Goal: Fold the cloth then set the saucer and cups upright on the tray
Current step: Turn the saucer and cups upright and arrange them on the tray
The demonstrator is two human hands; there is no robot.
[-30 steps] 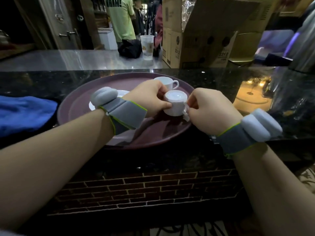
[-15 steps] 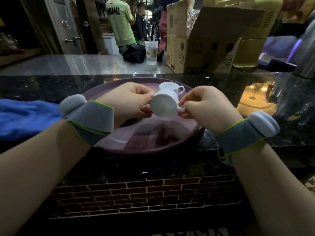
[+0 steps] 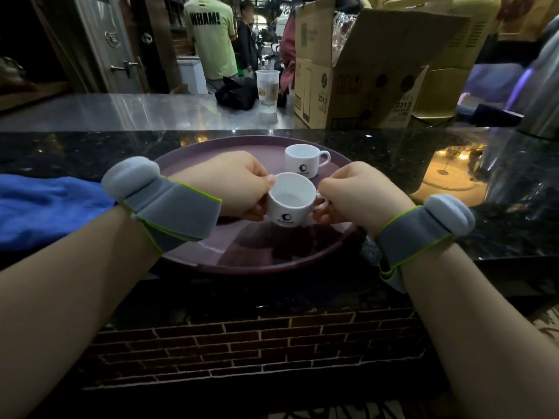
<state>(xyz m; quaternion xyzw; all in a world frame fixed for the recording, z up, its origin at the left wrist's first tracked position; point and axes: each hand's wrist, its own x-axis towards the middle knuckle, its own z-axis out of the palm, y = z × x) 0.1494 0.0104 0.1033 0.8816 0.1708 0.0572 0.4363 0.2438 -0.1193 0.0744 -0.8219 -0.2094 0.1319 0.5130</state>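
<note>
Tabletop (image 3: 90,152) of dark polished stone, brick facing below its front edge. Cardboard box (image 3: 357,77) open at far right on a second, paler surface behind; plastic drink cup (image 3: 267,87) just left of it. Person in a green shirt (image 3: 211,37) standing beyond, back turned.

Blue cloth (image 3: 45,207) lies bunched at the left edge of the tabletop, just beside the tray. Fold state not clear from here.

Round purple tray (image 3: 242,252) sits centred near the front edge. Saucer not visible; the left forearm covers that part of the tray.

Both wrists wear grey bands with green trim.

Left hand (image 3: 233,182) curled, fingertips pinching the left rim of the near cup (image 3: 290,201). Right hand (image 3: 360,192) curled, pinching that cup's handle from the right. Near cup is upright, mouth up, empty, dark logo facing the camera; held just above or at the tray surface, contact cannot be told.

Second cup (image 3: 304,160) stands upright on the tray behind, handle to the right, same logo, untouched.
</note>
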